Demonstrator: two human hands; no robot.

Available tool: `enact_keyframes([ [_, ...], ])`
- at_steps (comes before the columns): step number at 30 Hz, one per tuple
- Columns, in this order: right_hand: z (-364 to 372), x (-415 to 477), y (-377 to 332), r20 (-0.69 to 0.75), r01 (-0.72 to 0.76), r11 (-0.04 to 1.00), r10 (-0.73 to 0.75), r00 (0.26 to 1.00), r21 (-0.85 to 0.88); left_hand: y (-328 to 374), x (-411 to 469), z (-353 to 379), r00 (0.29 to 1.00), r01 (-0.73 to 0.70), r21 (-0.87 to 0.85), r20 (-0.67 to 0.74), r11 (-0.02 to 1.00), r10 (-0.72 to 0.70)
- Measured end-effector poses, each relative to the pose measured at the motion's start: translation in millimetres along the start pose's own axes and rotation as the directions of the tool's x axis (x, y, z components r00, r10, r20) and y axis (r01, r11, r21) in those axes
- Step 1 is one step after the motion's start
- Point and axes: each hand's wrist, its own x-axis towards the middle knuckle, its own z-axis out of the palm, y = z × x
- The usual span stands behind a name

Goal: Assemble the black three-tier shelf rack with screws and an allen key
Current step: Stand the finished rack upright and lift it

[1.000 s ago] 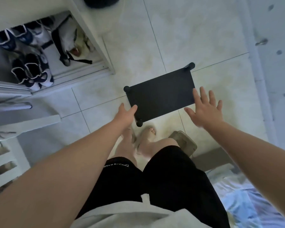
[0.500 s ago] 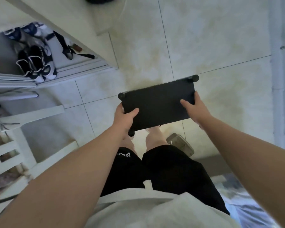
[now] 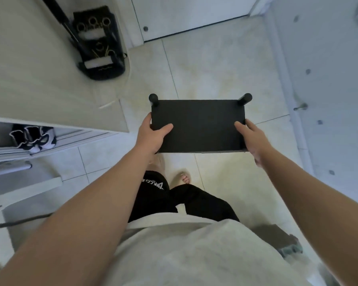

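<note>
The black shelf rack [image 3: 198, 124] is seen from above: a flat black rectangular top with two round black post caps at its far corners. I hold it in the air in front of me, above the tiled floor. My left hand [image 3: 151, 137] grips its left edge, thumb on top. My right hand [image 3: 251, 137] grips its right edge the same way. The lower tiers, screws and allen key are hidden from view.
A pale cabinet top [image 3: 39, 79] fills the left, with shoes [image 3: 32, 139] on a shelf below it. A black bag [image 3: 100, 44] stands by the cabinet's far end. A white door [image 3: 186, 15] lies ahead and a wall [image 3: 329, 79] on the right. My bare feet stand on the tiles.
One second ago my right hand was open beside the rack; both hands then closed on it. The rack has risen and squared up, and my view has shifted forward toward the door.
</note>
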Motion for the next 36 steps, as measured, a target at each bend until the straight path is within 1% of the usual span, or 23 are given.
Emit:
enact_keyframes([
  [4,-33.0,28.7,-50.4,-0.076,0.021,0.997,-0.016,0.997,0.07,69.9,42.3,34.1,0.997,-0.055,0.006,0.062,0.998,0.055],
  [8,-60.3,62.2,-106.3,-0.152,0.042,0.988,-0.019,0.988,0.146,145.3,91.1,65.9,0.985,-0.114,0.06,0.139,0.992,0.105],
  [12,-87.0,91.4,-159.8,-0.227,0.018,0.963,0.045,0.973,0.269,228.6,135.2,98.5,0.964,-0.183,0.128,0.221,0.975,0.152],
  [16,-115.0,120.7,-195.0,-0.273,-0.005,0.925,0.118,0.955,0.381,297.8,175.8,142.5,0.937,-0.254,0.172,0.29,0.952,0.197],
  [22,-174.4,173.4,-221.9,-0.298,-0.02,0.859,0.2,0.933,0.512,370.8,224.5,233.2,0.899,-0.344,0.254,0.368,0.904,0.239],
  [26,-224.3,219.2,-232.7,-0.32,-0.016,0.818,0.242,0.916,0.575,409.6,255.8,304.4,0.887,-0.379,0.311,0.39,0.871,0.247],
  [31,-280.8,261.3,-241.4,-0.309,-0.048,0.764,0.316,0.897,0.643,451.6,282.3,386.4,0.859,-0.419,0.392,0.463,0.819,0.218],
  [36,-320.8,299.0,-242.3,-0.297,-0.08,0.666,0.432,0.852,0.742,490.0,314.2,469.1,0.815,-0.483,0.484,0.553,0.73,0.173],
])
